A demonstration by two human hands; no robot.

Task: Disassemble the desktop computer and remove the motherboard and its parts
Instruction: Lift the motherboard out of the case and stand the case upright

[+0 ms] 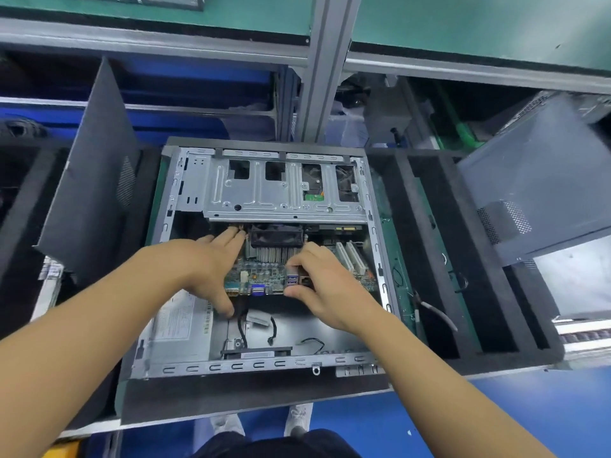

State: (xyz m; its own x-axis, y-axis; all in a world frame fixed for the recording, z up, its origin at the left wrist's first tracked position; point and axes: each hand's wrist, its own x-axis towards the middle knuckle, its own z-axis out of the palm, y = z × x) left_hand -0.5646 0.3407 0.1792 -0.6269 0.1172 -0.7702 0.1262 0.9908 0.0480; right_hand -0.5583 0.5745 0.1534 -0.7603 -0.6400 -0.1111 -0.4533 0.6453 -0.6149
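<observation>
The motherboard sits inside the open case, in its middle, just near of the metal drive cage. I see its port edge facing near, toward me, with the blue and silver connectors in a row; its long axis runs left to right, and the near edge looks raised off the case floor. My left hand spans the board's left end, fingers stretched far and thumb hooked at the near edge. My right hand curls over the port block at the right, thumb underneath. The fan and heatsink ride on the far part of the board, white slots to their right. A power supply lies near left, loose black cables beside it. A dark side panel leans at far left.
</observation>
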